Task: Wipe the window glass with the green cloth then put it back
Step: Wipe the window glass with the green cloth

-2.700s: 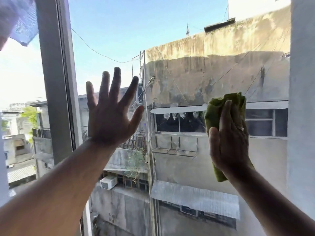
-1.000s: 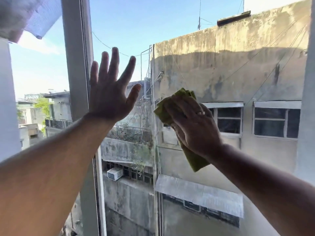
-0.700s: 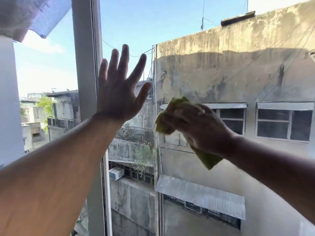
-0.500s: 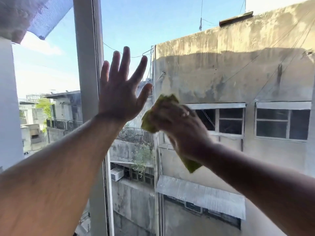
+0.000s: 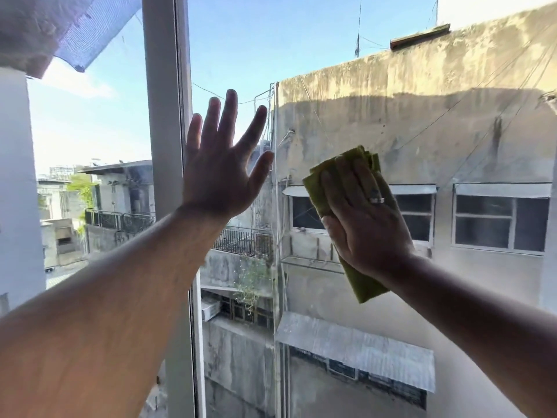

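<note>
The right hand [image 5: 366, 218] presses the green cloth [image 5: 358, 276] flat on the window glass [image 5: 422, 291], fingers side by side on top of it. The left hand [image 5: 220, 173] is flat on the glass near the window frame [image 5: 164, 116], fingers spread wide and holding nothing. The wiping looks part way done. The cloth still has to go back.

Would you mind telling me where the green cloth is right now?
In the head view, the green cloth is right of centre, pressed flat against the window glass under the right hand, with the open left hand beside it.
</note>
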### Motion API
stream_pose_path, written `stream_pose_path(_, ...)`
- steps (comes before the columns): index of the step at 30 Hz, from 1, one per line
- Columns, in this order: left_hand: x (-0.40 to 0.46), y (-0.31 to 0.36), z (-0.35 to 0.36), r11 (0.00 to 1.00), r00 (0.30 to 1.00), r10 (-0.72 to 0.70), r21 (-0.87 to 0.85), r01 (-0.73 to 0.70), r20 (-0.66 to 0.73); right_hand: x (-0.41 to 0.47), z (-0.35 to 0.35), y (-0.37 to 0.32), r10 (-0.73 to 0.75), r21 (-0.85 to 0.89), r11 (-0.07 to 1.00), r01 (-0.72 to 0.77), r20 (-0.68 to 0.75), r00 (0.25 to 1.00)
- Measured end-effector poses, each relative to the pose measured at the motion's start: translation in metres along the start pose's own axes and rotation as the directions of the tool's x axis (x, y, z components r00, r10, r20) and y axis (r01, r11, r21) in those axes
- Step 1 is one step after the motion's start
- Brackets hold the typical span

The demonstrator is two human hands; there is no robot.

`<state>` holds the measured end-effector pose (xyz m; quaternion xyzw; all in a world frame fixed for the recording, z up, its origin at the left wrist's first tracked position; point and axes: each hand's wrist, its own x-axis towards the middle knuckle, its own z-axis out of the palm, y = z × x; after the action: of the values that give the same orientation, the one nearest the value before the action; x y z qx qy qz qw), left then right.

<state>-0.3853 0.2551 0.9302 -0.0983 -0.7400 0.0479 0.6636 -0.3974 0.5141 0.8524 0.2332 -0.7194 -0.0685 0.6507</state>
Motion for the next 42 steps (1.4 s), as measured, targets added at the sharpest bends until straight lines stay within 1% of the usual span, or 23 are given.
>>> stream_pose_path(2,0.0,0.002,-0.002,1.0,1.0,0.006,-0.01,-0.006,0.013,-0.022,-0.003,0.003,-0.217,-0.013,0.976,0.219,0.11,0.97)
stream_pose_path(4,0.001,0.001,-0.002,1.0,1.0,0.004,-0.01,-0.004,0.022,-0.039,-0.011,0.031,-0.465,-0.02,0.877,0.481,0.225,0.857)
stream_pose_path(5,0.001,-0.001,-0.002,1.0,1.0,-0.001,-0.003,0.001,0.025,-0.041,-0.015,0.051,-0.508,-0.035,0.847,0.53,0.237,0.828)
stream_pose_path(7,0.001,-0.001,-0.001,1.0,1.0,-0.006,0.009,0.006,0.026,-0.037,-0.022,0.092,-0.39,-0.069,0.911,0.406,0.173,0.905)
stream_pose_path(9,0.002,0.002,-0.002,1.0,1.0,-0.003,0.021,0.003,0.023,-0.03,-0.028,0.108,-0.107,-0.061,0.992,0.111,0.069,0.992)
stream_pose_path(11,0.003,0.006,-0.004,1.0,0.999,0.003,0.026,-0.004,0.037,-0.027,-0.02,0.08,0.152,-0.027,0.988,-0.152,-0.027,0.988)
stream_pose_path(12,0.002,0.006,-0.006,1.0,0.999,-0.004,0.023,0.003,0.051,-0.03,-0.014,0.057,0.213,-0.003,0.977,-0.213,-0.04,0.976)
stream_pose_path(13,0.001,0.006,-0.009,1.0,0.998,-0.013,0.019,0.012,0.06,-0.038,-0.008,0.034,0.197,0.023,0.98,-0.196,-0.035,0.98)
stream_pose_path(15,-0.003,0.014,-0.014,1.0,0.999,0.013,0.0,-0.013,0.042,-0.058,0.0,0.003,0.034,0.065,0.997,-0.034,0.005,0.999)
stream_pose_path(18,-0.009,0.066,-0.014,0.963,0.963,0.269,-0.032,-0.269,-0.021,-0.088,-0.001,0.004,-0.188,0.071,0.98,0.184,0.059,0.98)
stream_pose_path(20,-0.003,0.098,-0.01,0.925,0.926,0.378,-0.022,-0.378,-0.013,-0.102,-0.004,0.027,-0.256,0.066,0.966,0.252,0.074,0.964)
stream_pose_path(22,0.004,0.107,-0.004,0.946,0.943,0.325,-0.016,-0.325,0.072,-0.118,-0.009,0.062,-0.126,0.044,0.991,0.123,0.073,0.989)
stream_pose_path(24,0.006,0.104,0.006,0.961,0.957,0.273,0.007,-0.276,0.102,-0.131,-0.016,0.104,0.175,0.024,0.984,-0.176,0.052,0.983)
stream_pose_path(26,0.003,0.103,0.012,0.958,0.957,0.28,0.045,-0.283,0.075,-0.131,-0.022,0.125,0.427,0.022,0.904,-0.428,0.038,0.904)
stream_pose_path(28,0.003,0.104,0.016,0.955,0.956,0.289,0.052,-0.291,0.047,-0.115,-0.018,0.105,0.542,0.032,0.84,-0.542,-0.021,0.84)
stream_pose_path(30,0.003,0.104,0.016,0.957,0.959,0.281,0.062,-0.283,0.035,-0.099,-0.006,0.056,0.467,0.075,0.883,-0.463,-0.06,0.882)
stream_pose_path(32,0.002,0.102,0.015,0.957,0.959,0.281,0.065,-0.283,0.03,-0.095,0.006,-0.001,0.194,0.122,0.974,-0.19,-0.023,0.981)
stream_pose_path(33,0.002,0.101,0.014,0.956,0.958,0.286,0.059,-0.288,0.032,-0.099,0.008,-0.024,0.008,0.138,0.99,-0.011,0.023,1.0)
stream_pose_path(35,0.003,0.098,0.012,0.956,0.956,0.29,0.037,-0.292,0.043,-0.113,0.006,-0.038,-0.357,0.128,0.931,0.341,0.131,0.925)
stream_pose_path(37,0.004,0.097,0.011,0.958,0.957,0.284,0.034,-0.286,0.053,-0.116,-0.002,-0.003,-0.527,0.095,0.85,0.519,0.164,0.834)
stream_pose_path(39,0.005,0.099,0.012,0.958,0.959,0.28,0.048,-0.282,0.05,-0.106,-0.008,0.054,-0.422,0.012,0.906,0.424,0.107,0.9)
stream_pose_path(41,0.004,0.101,0.012,0.961,0.961,0.27,0.054,-0.273,0.053,-0.09,-0.016,0.114,-0.134,-0.032,0.99,0.135,0.04,0.99)
stream_pose_path(42,0.003,0.101,0.011,0.961,0.962,0.266,0.055,-0.269,0.059,-0.08,-0.02,0.135,0.009,-0.037,0.999,-0.008,0.021,1.0)
